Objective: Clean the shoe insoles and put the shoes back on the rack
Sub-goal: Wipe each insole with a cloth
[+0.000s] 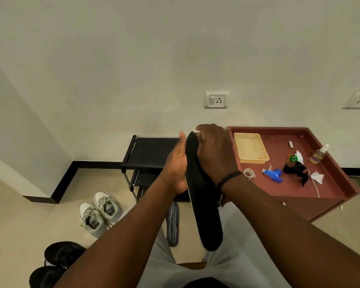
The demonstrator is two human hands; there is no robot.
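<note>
A long black insole stands almost upright in front of me. My left hand supports its back with a flat palm and straight fingers. My right hand presses a small white wipe against the insole's top end, fingers curled round the wipe. A second, grey insole lies on the floor below. A grey and white pair of sneakers sits on the floor at left. A black pair of shoes sits nearer me. The black shoe rack stands against the wall behind my hands.
A reddish cabinet to the right carries a yellow tray, a blue spray head, a small bottle, a black cloth, a tape roll and a crumpled wrapper. Two wall sockets sit above. My knees in light trousers are below.
</note>
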